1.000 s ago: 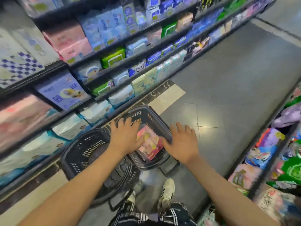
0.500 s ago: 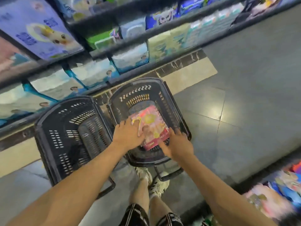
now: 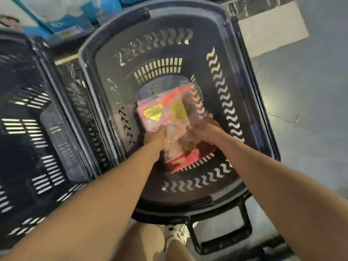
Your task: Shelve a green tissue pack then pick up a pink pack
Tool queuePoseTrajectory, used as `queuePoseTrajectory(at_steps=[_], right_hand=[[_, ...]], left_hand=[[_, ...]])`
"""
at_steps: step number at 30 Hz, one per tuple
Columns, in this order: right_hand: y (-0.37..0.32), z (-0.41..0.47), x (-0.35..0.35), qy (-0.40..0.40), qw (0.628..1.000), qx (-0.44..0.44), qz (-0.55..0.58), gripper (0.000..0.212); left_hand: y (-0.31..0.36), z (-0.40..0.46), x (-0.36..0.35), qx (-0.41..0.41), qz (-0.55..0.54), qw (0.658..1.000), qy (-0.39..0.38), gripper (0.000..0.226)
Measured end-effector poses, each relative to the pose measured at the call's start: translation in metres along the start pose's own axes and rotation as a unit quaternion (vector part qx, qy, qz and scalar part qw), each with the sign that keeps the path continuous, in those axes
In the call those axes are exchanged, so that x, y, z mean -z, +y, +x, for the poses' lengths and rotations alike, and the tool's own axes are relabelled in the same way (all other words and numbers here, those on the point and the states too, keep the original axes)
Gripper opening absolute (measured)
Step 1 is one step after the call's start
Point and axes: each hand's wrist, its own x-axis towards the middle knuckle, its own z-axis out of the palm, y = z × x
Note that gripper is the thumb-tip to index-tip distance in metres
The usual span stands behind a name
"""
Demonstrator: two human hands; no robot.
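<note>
Two baskets side by side on the floor (image 3: 310, 102). The right basket (image 3: 250, 91) is just beside the left basket (image 3: 47, 59), rims near or touching, can't tell which. Packet (image 3: 163, 112) inside right basket, low down near its bottom, tilted. Left hand (image 3: 155, 135) on packet's left near edge, right hand (image 3: 202, 129) on its right near edge, both inside the basket. Second packet (image 3: 185, 159) under the first, toward the near wall. Basket handle (image 3: 222, 240) hangs down off near rim, in front of the basket. Shoe (image 3: 177, 234) on floor just left of handle, below near rim. Shelf packs (image 3: 62, 14) behind both baskets, far left.
</note>
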Motion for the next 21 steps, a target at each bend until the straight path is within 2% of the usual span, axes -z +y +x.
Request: queuePoseTrajectory(at_steps=[1, 2, 4, 6, 9, 10, 12, 15, 17, 19, 21], right_hand=[[0.000, -0.004, -0.005, -0.067, 0.986, -0.115, 0.099, 0.033], [-0.010, -0.011, 0.003, -0.062, 0.981, -0.135, 0.121, 0.040], [0.003, -0.011, -0.002, -0.061, 0.979, -0.161, 0.108, 0.065], [0.002, -0.021, 0.009, -0.055, 0.973, -0.176, 0.139, 0.067], [-0.007, -0.050, 0.044, -0.033, 0.964, -0.170, 0.203, 0.086], [-0.011, -0.066, 0.056, -0.038, 0.957, -0.168, 0.233, 0.086], [-0.023, -0.100, 0.084, -0.027, 0.943, -0.160, 0.291, 0.078], [-0.046, -0.148, 0.121, 0.030, 0.929, -0.137, 0.342, 0.076], [-0.070, -0.187, 0.157, 0.053, 0.923, -0.078, 0.373, 0.057], [-0.095, -0.229, 0.196, 0.072, 0.913, -0.031, 0.401, 0.025], [-0.125, -0.270, 0.236, 0.087, 0.909, -0.011, 0.407, 0.021]], left_hand=[[-0.002, 0.005, -0.001, -0.003, -0.014, 1.000, -0.006, 0.068], [-0.004, 0.008, -0.003, -0.008, -0.024, 1.000, -0.004, 0.070], [-0.004, -0.003, 0.000, -0.004, -0.047, 0.999, -0.006, 0.071], [0.000, -0.022, 0.007, -0.020, -0.048, 0.999, -0.003, 0.075], [0.011, -0.065, 0.022, -0.053, -0.043, 0.998, -0.001, 0.070], [0.016, -0.083, 0.030, -0.067, -0.046, 0.997, -0.007, 0.067], [0.030, -0.128, 0.048, -0.106, -0.036, 0.994, -0.008, 0.064], [0.051, -0.188, 0.075, -0.167, -0.006, 0.986, 0.003, 0.056], [0.066, -0.244, 0.100, -0.207, -0.019, 0.978, 0.010, 0.056], [0.082, -0.306, 0.125, -0.236, -0.030, 0.971, 0.025, 0.058], [0.093, -0.364, 0.153, -0.255, -0.040, 0.965, 0.035, 0.059]])
